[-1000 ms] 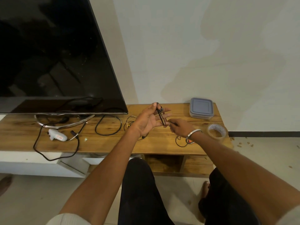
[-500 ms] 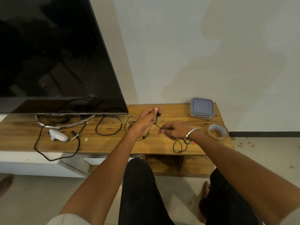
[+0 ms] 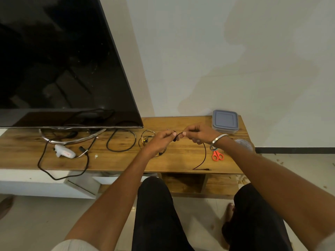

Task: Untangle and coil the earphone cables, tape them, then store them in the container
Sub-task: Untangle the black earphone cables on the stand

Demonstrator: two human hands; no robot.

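A thin black earphone cable (image 3: 204, 156) runs between my two hands above the wooden table (image 3: 181, 156). My left hand (image 3: 163, 140) pinches one end of it, and my right hand (image 3: 197, 133) pinches it a little further along. From my right hand the cable hangs down in a curve, and its plug end lies on the table's front edge. A second tangled earphone (image 3: 146, 139) lies on the table behind my left hand. The grey lidded container (image 3: 224, 121) stands shut at the back right. The tape roll (image 3: 243, 143) is partly hidden behind my right wrist.
Orange scissors (image 3: 217, 155) lie under my right wrist. A large TV (image 3: 63, 69) on a metal stand fills the left. A black looped cable (image 3: 121, 142), a white device (image 3: 63, 151) and a long black lead lie under it. My knees are below the table's front edge.
The coil round my left fingers came undone. My hands moved close together, my right hand rose, and the cable now hangs straightened to the table's front edge. The scissors came into sight.
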